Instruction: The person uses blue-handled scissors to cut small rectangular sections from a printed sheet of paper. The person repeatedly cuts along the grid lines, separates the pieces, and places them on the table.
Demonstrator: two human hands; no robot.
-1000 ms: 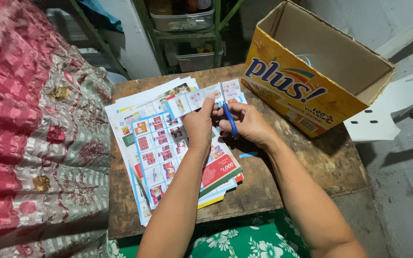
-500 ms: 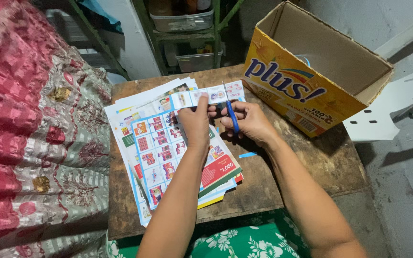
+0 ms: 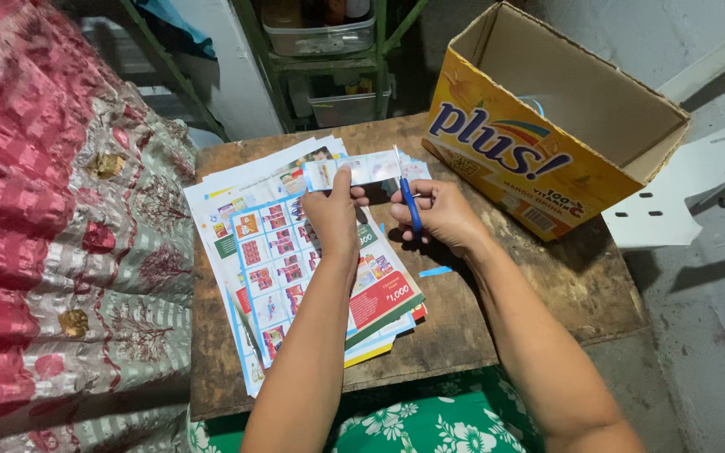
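My left hand [image 3: 335, 216] pinches a narrow printed paper strip [image 3: 352, 170] and holds it up over the table. My right hand [image 3: 442, 216] grips blue-handled scissors [image 3: 407, 195], blades pointing away and meeting the strip's right end. Under both hands lies a stack of printed sheets [image 3: 287, 260] with small coloured pictures, spread on the worn wooden table [image 3: 539, 285].
An open yellow cardboard box [image 3: 547, 126] stands at the table's far right corner. A small blue paper scrap [image 3: 435, 271] lies by my right wrist. Red and grey patterned fabric [image 3: 60, 218] fills the left side. Green shelving with plastic tubs [image 3: 320, 50] stands behind the table.
The strip has been lifted and turned more level, away from the stack. My left hand moved slightly left and the scissors shifted along the strip's right end.
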